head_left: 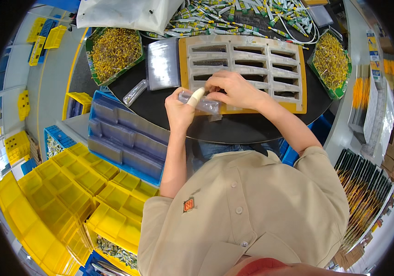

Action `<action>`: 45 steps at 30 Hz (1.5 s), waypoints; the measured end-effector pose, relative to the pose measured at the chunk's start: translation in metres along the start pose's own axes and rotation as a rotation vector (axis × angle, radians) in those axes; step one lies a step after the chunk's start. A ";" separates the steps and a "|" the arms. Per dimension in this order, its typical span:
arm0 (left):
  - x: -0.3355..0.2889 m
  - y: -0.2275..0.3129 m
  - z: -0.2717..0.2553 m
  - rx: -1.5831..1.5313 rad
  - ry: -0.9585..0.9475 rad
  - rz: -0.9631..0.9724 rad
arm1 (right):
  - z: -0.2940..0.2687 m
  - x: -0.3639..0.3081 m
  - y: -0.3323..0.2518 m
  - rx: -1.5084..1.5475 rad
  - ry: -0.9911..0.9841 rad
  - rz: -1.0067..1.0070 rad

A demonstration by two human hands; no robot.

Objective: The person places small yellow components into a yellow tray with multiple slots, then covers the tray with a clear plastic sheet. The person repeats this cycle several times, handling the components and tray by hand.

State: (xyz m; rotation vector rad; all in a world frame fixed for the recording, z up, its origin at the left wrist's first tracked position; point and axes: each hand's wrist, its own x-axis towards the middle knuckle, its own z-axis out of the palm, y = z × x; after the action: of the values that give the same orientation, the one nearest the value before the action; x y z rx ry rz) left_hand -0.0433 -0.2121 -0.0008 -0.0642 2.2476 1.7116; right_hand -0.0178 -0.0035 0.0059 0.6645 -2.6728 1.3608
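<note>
My left hand is closed on a small clear plastic pack, near the front left corner of a yellow-edged tray. A pale finger cover sits on its thumb. My right hand reaches over the tray's front edge, fingers bent and pinched together beside the pack; what they grip is hidden. Rows of grey slots with dark openings fill the tray. Left of it lies a stack of clear plastic sleeves, and another small clear pack rests on the black table.
Green boxes of small yellow pieces stand left and right. Slim green, yellow and white tubes are heaped at the back beside a white plastic bag. A blue bin of clear sleeves and yellow bins flank my left side.
</note>
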 end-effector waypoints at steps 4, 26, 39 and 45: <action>-0.018 0.004 -0.005 -0.027 -0.210 -0.078 | 0.000 0.011 0.013 -0.076 0.044 -0.174; 0.023 0.053 0.054 0.177 -0.148 0.009 | -0.062 -0.027 0.023 0.225 0.168 0.160; 0.035 0.043 0.104 0.083 -0.224 -0.073 | -0.101 -0.036 0.059 0.147 -0.170 0.345; -0.005 0.043 0.100 0.131 -0.360 -0.102 | -0.088 -0.050 0.057 -0.421 0.368 0.092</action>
State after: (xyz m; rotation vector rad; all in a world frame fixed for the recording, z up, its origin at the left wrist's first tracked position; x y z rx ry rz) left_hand -0.0266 -0.1064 0.0169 0.1451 2.0434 1.3918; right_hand -0.0071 0.1124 0.0033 0.2229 -2.5785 0.7904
